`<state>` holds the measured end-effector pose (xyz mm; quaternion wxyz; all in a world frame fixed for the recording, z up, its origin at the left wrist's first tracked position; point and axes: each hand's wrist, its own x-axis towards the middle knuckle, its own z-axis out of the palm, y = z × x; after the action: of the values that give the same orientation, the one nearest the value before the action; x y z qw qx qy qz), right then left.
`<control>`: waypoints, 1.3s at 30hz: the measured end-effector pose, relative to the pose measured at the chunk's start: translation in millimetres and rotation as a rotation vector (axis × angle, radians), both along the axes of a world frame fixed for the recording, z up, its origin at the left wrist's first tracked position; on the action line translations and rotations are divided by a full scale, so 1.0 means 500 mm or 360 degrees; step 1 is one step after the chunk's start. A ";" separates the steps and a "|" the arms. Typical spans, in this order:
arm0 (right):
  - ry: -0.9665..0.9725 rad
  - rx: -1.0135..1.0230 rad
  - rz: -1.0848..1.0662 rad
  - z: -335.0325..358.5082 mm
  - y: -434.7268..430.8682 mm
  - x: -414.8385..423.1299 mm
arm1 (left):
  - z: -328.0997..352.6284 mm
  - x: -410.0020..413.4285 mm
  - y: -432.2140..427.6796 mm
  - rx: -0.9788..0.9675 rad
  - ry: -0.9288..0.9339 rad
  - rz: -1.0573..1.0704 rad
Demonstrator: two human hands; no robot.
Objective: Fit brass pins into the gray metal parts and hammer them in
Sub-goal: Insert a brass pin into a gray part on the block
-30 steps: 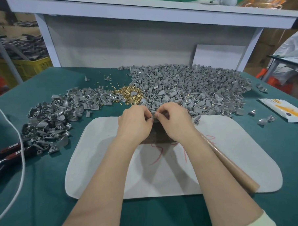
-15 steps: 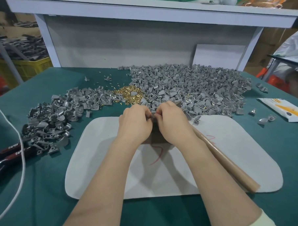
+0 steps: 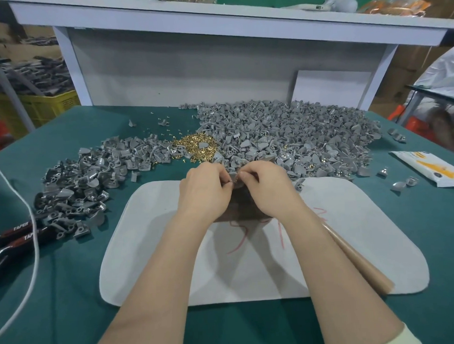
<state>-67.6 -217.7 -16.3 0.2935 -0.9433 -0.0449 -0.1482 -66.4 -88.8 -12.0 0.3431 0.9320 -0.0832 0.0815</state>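
Above the far edge of the white mat (image 3: 151,240) on the green counter (image 3: 70,295), the curled fingers of my left hand (image 3: 204,188) and right hand (image 3: 267,187) pinch one gray metal part (image 3: 232,177) between them. Loose brass pins (image 3: 197,147) and heaped gray parts (image 3: 284,138) lie just beyond my hands; a brown handle (image 3: 359,259) lies beside my right forearm.

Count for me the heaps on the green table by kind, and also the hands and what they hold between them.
Heaps of gray metal parts: 2, the left heap and the right heap
Heap of small brass pins: 1
Bare hands: 2, the left hand and the right hand
Small gray metal part pinched between both hands: 1
Total: 6
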 end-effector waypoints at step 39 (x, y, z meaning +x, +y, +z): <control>-0.0131 -0.0309 -0.0080 0.004 0.031 -0.010 | 0.003 0.001 -0.004 0.0047 0.0016 -0.0012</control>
<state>-72.6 -202.4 -14.2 0.1949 -0.9612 -0.0473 -0.1891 -65.6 -90.6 -10.3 0.3301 0.9371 -0.0861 0.0744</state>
